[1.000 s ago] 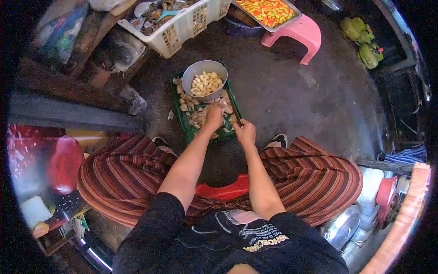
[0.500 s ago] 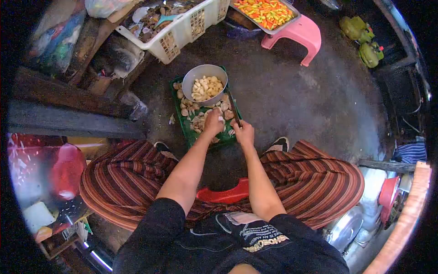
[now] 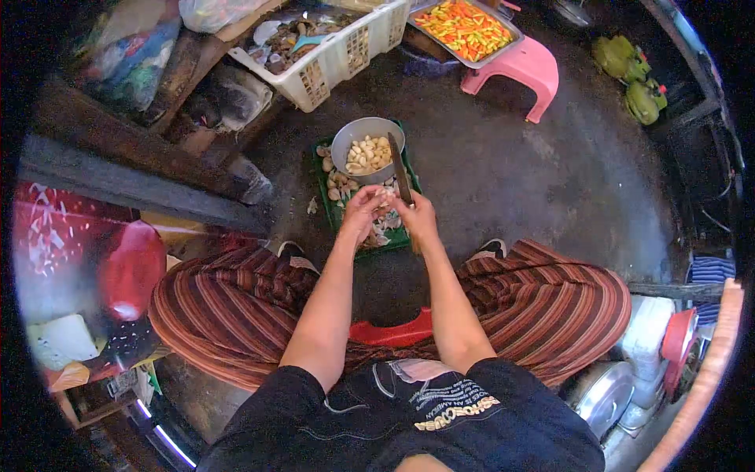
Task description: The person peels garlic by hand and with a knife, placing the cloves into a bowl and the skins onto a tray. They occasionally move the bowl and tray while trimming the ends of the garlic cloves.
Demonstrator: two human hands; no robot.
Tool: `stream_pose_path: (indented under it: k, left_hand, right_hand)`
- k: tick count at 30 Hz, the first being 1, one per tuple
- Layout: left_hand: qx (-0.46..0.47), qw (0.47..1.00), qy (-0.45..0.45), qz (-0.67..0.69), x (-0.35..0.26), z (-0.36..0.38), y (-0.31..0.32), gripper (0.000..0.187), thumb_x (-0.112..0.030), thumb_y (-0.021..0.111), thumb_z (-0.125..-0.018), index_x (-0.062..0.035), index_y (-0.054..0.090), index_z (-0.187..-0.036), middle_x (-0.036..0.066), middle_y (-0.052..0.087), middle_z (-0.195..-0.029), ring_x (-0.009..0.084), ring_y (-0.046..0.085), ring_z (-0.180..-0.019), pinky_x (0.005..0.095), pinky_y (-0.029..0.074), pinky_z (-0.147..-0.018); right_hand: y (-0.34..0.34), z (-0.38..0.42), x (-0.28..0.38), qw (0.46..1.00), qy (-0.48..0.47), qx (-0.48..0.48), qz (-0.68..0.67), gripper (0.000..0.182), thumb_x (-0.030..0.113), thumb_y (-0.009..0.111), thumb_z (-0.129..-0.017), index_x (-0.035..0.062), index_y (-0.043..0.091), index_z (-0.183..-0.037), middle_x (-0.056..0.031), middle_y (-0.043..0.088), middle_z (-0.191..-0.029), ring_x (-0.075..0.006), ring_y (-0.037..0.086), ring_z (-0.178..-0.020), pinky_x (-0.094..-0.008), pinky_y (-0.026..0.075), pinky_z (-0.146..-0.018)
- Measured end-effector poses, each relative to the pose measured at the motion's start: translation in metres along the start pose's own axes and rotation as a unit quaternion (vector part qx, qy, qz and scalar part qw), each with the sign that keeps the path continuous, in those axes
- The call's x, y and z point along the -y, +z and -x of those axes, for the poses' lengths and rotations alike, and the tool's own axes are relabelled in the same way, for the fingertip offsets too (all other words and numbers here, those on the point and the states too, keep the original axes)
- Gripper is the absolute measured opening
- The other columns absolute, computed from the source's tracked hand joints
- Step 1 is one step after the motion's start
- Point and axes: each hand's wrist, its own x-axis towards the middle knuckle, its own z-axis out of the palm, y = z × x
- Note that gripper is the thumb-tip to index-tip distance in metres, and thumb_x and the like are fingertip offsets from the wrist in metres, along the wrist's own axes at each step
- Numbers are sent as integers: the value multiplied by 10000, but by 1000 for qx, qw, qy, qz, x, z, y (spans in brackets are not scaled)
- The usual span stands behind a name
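My right hand [image 3: 418, 218] is closed around a knife [image 3: 399, 164], its dark blade pointing away from me past the bowl's right rim. My left hand [image 3: 360, 218] pinches a pale garlic clove [image 3: 384, 197], and the fingertips of both hands come close together there. Just beyond them a grey bowl [image 3: 340, 154] holds peeled garlic cloves [image 3: 370, 155]. It rests on a green tray [image 3: 322, 187] strewn with unpeeled garlic [image 3: 340, 184] and papery skins [image 3: 387, 229]. My hands and forearms hide part of the tray.
Ahead to the left is a white plastic crate [image 3: 314, 85] with scraps inside. A metal tray of cut red and yellow peppers [image 3: 464, 30] sits on a pink stool [image 3: 525, 72]. Green gas cylinders [image 3: 631, 75] stand at the far right. A metal lid [image 3: 609, 397] lies near my right knee.
Both hands have come together above the tray, with garlic now visible between them. The knife has swung up beside the bowl. The whole view has shifted slightly.
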Motion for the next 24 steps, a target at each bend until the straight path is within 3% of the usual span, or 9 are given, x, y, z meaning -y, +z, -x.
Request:
stream_pose_path:
  k: [3,8,10,12,15,17,19,22,24]
  left_hand:
    - [-7,1000,-7,4,-7,5,4,220,-121,639,-799,-52,552,-989,36,593,-932,145,577,-860,283,496,-684]
    - [16,994,27,-109,-10,7,6,193,-174,601,-837,-67,566,-994,32,592,-974,134,569,-881,261,479,-708]
    - [1,997,5,-79,-8,4,8,209,-185,585,-848,-63,564,-1016,35,593,-978,133,566,-883,265,478,-712]
    - [-14,999,-18,-50,-5,2,13,226,-197,569,-859,-59,561,-1037,39,593,-982,132,564,-886,268,476,-715]
    - [-57,994,30,-91,4,-4,15,240,-206,548,-868,-47,573,-1046,50,588,-986,126,557,-895,270,473,-713]
    - [-75,925,219,-302,5,-5,18,224,-187,573,-850,-37,594,-1015,51,599,-969,125,566,-860,256,473,-691]
    - [-41,949,172,-262,-1,0,19,212,-178,587,-839,-33,603,-993,49,607,-947,125,572,-831,251,471,-686]
    - [13,981,86,-172,-8,3,16,195,-155,608,-822,-20,607,-964,45,618,-901,124,582,-783,244,471,-685]
    - [33,991,48,-122,-12,4,18,191,-141,614,-817,-10,602,-956,45,623,-879,122,585,-764,242,473,-689]
  right_hand:
    - [-5,4,18,997,39,50,-53,342,299,724,-720,54,629,-938,38,523,-612,-45,433,-506,-215,329,-445]
    - [-10,1,17,996,16,85,-19,358,264,742,-707,44,616,-959,40,519,-607,-44,428,-492,-205,329,-441]
    - [-11,0,16,994,28,96,-36,358,251,741,-708,39,611,-965,42,514,-602,-43,422,-485,-205,327,-438]
    - [-12,2,17,994,10,94,-47,340,223,740,-709,33,610,-959,20,560,-649,-58,488,-544,-223,386,-488]
    - [-8,7,18,996,-19,52,-67,325,194,730,-717,24,605,-963,-17,611,-738,-78,551,-655,-238,438,-583]
    - [-9,3,18,999,-40,27,-3,319,180,728,-717,17,602,-960,-29,622,-778,-84,561,-701,-240,445,-621]
    - [-10,0,15,997,-60,4,58,313,167,726,-717,10,598,-957,-40,633,-819,-90,571,-746,-242,452,-658]
    - [-15,1,22,998,-56,23,-8,276,177,719,-712,28,621,-923,-42,646,-827,-112,592,-731,-263,459,-676]
    - [-21,-2,25,990,-32,96,-95,305,162,742,-686,9,618,-919,-54,646,-830,-117,596,-737,-266,461,-679]
